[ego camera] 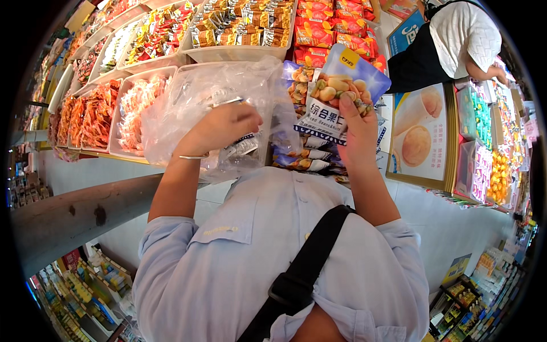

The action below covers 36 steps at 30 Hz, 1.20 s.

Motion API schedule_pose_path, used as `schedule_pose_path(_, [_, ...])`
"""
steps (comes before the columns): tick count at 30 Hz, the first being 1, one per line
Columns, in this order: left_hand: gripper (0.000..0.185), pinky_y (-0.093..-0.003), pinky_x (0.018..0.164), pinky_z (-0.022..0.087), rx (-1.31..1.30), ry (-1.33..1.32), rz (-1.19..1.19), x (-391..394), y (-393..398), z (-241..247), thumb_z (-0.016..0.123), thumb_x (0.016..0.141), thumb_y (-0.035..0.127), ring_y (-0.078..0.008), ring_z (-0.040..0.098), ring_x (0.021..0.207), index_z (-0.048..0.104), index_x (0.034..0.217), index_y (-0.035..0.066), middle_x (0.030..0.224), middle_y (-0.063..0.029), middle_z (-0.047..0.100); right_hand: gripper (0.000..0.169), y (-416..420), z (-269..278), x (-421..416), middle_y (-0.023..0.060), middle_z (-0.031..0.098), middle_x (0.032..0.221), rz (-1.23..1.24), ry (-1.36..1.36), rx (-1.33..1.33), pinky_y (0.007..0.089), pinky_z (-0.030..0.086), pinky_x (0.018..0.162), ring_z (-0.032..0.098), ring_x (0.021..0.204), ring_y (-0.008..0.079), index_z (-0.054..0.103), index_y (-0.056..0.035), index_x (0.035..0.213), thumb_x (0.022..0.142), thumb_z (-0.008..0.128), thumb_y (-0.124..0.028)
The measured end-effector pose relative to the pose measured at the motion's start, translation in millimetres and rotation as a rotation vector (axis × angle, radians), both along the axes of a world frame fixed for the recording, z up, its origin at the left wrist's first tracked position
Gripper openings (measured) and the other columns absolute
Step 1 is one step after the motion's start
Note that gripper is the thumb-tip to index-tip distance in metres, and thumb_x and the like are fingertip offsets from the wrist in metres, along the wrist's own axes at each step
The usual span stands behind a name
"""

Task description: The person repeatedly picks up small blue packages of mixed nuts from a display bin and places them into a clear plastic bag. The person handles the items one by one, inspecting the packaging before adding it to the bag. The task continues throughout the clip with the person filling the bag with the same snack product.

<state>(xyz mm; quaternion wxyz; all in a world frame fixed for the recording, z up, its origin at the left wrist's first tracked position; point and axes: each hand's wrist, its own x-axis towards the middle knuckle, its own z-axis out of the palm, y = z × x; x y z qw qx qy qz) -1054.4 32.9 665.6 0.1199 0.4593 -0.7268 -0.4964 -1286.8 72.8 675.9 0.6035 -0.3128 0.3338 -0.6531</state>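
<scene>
My right hand (359, 132) grips the lower right edge of a blue and white snack packet (337, 92) with mixed beans and nuts pictured on it. The packet is held up over more blue nut packets (305, 158). My left hand (228, 128), with a bangle at the wrist, hovers over a large clear plastic bag (171, 111); its fingers are curled and slightly blurred, and whether they hold anything cannot be told. The bag spreads over a clear bin (265, 149). Silvery packets (245, 147) show through the plastic beneath my left hand.
Bins of brown-and-gold packets (243, 23), red packets (314, 32) and pink-wrapped snacks (139, 107) surround the bag. A grey pole (85, 213) crosses at left. A framed food poster (419, 132) stands at right. Another person (461, 42) leans over candy bins at upper right.
</scene>
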Motion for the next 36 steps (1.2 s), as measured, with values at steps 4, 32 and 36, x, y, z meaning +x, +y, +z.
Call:
schedule_pose_path(4, [0.027, -0.0344, 0.079, 0.042, -0.305, -0.513, -0.027, 10, -1, -51, 0.050, 0.076, 0.015, -0.0276, 0.055, 0.091, 0.054, 0.100, 0.004, 0.096, -0.0148, 0.058, 0.021, 2, 0, 7, 0.0062, 0.060, 0.086, 0.059, 0.027, -0.012, 0.0262, 0.049, 0.071, 0.059, 0.078, 0.0131, 0.050, -0.0023, 0.100, 0.082, 0.055, -0.012])
schedule_pose_path(32, [0.023, -0.0225, 0.069, 0.043, 0.021, 0.611, 0.290, 16, 39, 49, 0.042, 0.090, 0.018, -0.0081, 0.053, 0.078, 0.052, 0.096, -0.001, 0.085, -0.0035, 0.057, 0.031, 10, 3, 10, 0.0121, 0.060, 0.091, 0.186, 0.024, 0.084, 0.0313, 0.051, 0.070, 0.061, 0.079, 0.0179, 0.047, 0.0021, 0.105, 0.084, 0.053, -0.020])
schedule_pose_path(36, [0.022, -0.0197, 0.065, 0.044, -0.444, 0.672, 0.593, -5, 24, 43, 0.038, 0.091, 0.019, -0.0074, 0.055, 0.073, 0.052, 0.093, 0.001, 0.082, -0.0039, 0.058, 0.033, 14, 7, 4, 0.0124, 0.060, 0.090, 0.262, -0.094, 0.074, 0.0312, 0.051, 0.068, 0.061, 0.077, 0.0199, 0.049, 0.0032, 0.103, 0.081, 0.056, -0.020])
